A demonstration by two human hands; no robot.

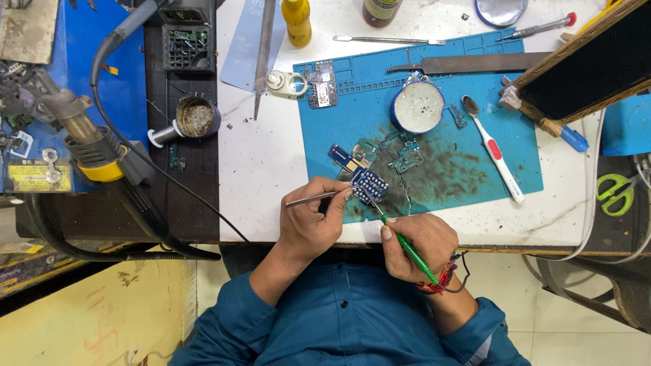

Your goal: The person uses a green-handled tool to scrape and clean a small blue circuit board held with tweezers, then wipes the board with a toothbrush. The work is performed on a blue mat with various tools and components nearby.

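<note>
The left hand [308, 227] rests at the near edge of the white counter [261, 163], its grip closed on a pair of metal tweezers [313, 198] that lie nearly level, tips pointing right toward a small blue circuit board [372, 184]. That board sits on the near left part of a blue work mat [468, 163], just beyond the fingertips of both hands, and the tweezer tips meet its left edge. The right hand [420, 245] lies just right of the left, its grip wrapped around a green-handled soldering iron [407, 249] held like a pen; the thin metal tip slants up and left onto the same board, so the board lies between the two tools. A dark cord runs off the iron's rear end by the wrist. Further up the mat are more small circuit boards [407, 159], a round tin [417, 107] and a white and red toothbrush [494, 150]. On the dark shelf to the left stands a small metal pot [197, 116], with a hot-air gun [85, 132] beyond it.
</note>
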